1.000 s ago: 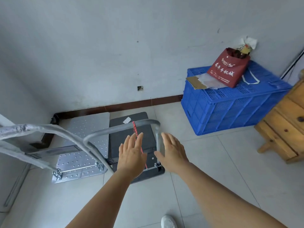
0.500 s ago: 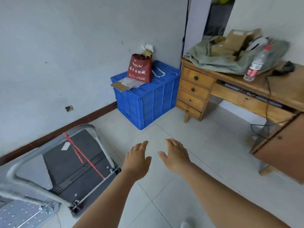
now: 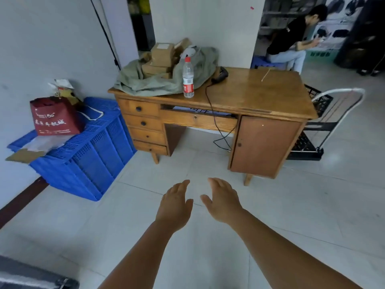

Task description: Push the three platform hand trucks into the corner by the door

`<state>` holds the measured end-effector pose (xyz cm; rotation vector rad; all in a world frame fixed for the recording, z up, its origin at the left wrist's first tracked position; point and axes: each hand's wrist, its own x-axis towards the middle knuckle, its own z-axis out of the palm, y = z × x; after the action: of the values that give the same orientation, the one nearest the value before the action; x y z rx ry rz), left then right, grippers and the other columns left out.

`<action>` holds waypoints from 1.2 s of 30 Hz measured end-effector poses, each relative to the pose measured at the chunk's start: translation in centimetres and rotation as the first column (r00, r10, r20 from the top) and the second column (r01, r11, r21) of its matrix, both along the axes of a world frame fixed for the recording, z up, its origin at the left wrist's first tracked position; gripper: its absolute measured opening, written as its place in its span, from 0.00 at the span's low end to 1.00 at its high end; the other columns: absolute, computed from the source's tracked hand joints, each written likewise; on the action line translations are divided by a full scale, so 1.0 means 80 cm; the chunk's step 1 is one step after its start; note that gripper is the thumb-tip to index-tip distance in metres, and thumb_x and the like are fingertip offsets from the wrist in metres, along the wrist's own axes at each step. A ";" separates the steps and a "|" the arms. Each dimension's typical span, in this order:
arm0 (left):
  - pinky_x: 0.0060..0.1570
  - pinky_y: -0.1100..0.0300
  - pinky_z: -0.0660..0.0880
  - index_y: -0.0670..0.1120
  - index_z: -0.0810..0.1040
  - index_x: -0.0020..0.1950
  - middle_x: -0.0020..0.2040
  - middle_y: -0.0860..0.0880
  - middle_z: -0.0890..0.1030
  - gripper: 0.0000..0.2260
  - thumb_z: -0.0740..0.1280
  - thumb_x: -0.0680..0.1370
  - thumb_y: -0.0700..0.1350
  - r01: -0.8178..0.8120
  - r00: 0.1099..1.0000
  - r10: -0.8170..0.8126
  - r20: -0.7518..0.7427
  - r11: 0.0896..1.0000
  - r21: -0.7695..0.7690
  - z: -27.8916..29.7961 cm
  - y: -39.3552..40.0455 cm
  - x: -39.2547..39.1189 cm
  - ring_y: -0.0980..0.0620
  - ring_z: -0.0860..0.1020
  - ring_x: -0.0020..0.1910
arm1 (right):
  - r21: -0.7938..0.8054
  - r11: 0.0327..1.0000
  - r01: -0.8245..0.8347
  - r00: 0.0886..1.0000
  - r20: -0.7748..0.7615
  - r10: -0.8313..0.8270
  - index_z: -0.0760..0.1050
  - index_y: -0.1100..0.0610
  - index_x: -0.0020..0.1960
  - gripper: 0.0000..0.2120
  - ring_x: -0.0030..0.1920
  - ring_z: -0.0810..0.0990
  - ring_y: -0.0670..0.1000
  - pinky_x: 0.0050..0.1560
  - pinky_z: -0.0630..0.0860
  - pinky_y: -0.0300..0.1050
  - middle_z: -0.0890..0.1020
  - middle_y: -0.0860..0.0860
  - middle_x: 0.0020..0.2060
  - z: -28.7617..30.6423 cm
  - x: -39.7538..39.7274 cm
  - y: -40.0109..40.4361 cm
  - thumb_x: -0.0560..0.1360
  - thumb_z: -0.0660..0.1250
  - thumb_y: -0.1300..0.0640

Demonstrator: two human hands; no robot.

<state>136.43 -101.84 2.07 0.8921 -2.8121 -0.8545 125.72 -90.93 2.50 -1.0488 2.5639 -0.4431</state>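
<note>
Fingers straight and holding nothing, my left hand [image 3: 175, 205] and right hand [image 3: 223, 200] hover above pale floor tiles [image 3: 291, 205] before the wooden desk [image 3: 260, 90], black silver-handled platform hand truck [image 3: 320, 119] just right of it.

Crate [image 3: 89, 159] — blue, perforated grid pattern. Bag [image 3: 54, 117] on it — dark red, white lettering. Worktop [image 3: 260, 94] — honey-brown wood. Bottle [image 3: 188, 79]: clear, red cap, red-and-white label. Hand truck [image 3: 316, 124]: black deck, silver handle.

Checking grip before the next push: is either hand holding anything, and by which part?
Nothing is held: left hand and right hand are open above the floor.
</note>
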 end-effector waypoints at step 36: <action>0.71 0.59 0.57 0.49 0.57 0.77 0.75 0.51 0.63 0.25 0.59 0.80 0.47 0.729 0.656 -0.725 -0.212 0.681 -0.072 0.046 0.279 -0.762 0.53 0.61 0.74 | -0.063 0.667 0.742 0.663 -0.076 -0.745 0.51 0.54 0.77 0.29 0.76 0.55 0.51 0.73 0.56 0.48 0.57 0.50 0.76 0.057 -0.607 0.364 0.81 0.55 0.46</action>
<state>75.47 -79.52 5.78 -0.4104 -2.9200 -0.9560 77.20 -61.79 7.03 0.0666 2.9937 -0.6260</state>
